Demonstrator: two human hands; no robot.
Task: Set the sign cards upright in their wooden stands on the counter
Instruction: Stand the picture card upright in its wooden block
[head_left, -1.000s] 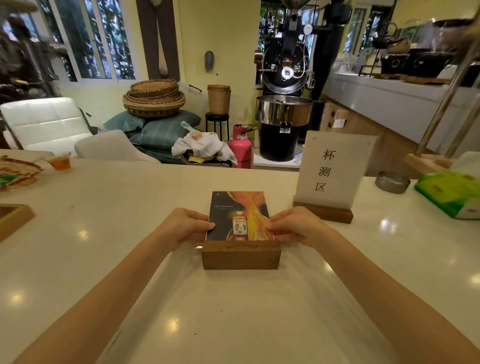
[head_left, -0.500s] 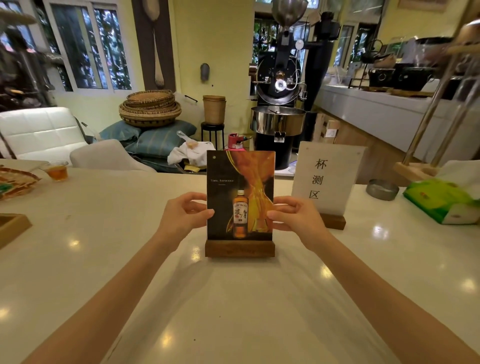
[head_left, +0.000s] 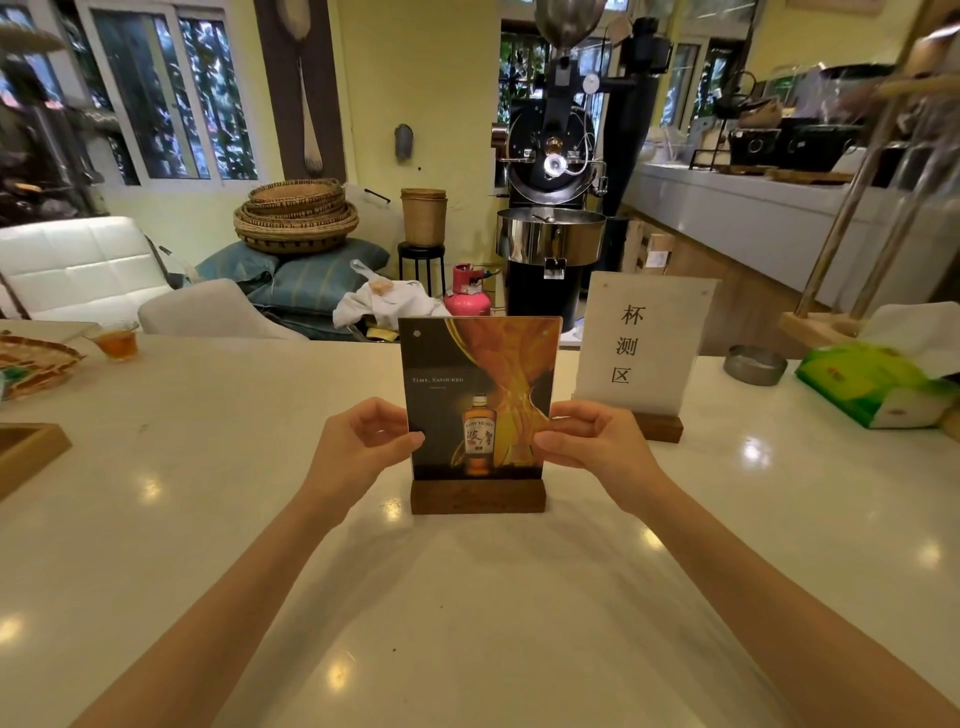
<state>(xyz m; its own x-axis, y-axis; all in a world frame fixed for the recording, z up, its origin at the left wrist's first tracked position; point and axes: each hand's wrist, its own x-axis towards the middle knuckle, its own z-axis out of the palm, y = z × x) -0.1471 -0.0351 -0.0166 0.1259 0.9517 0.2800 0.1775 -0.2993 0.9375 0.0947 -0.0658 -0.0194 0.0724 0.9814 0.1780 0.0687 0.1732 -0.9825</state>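
Fingers of the left hand (head_left: 358, 447) are hidden behind the upright dark whisky-print sign card (head_left: 480, 397). Right of that card, the right hand (head_left: 597, 447) covers part of the white sign's brown wooden stand (head_left: 661, 428). Far left, the frame edge crops the square wooden tray (head_left: 26, 452).

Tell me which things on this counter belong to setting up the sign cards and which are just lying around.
Part of the job:
whisky card, held at its edges by the left hand and right hand
its wooden stand
white sign card in its own stand

Just lying about:
green tissue box
metal ashtray
glass of tea
woven tray
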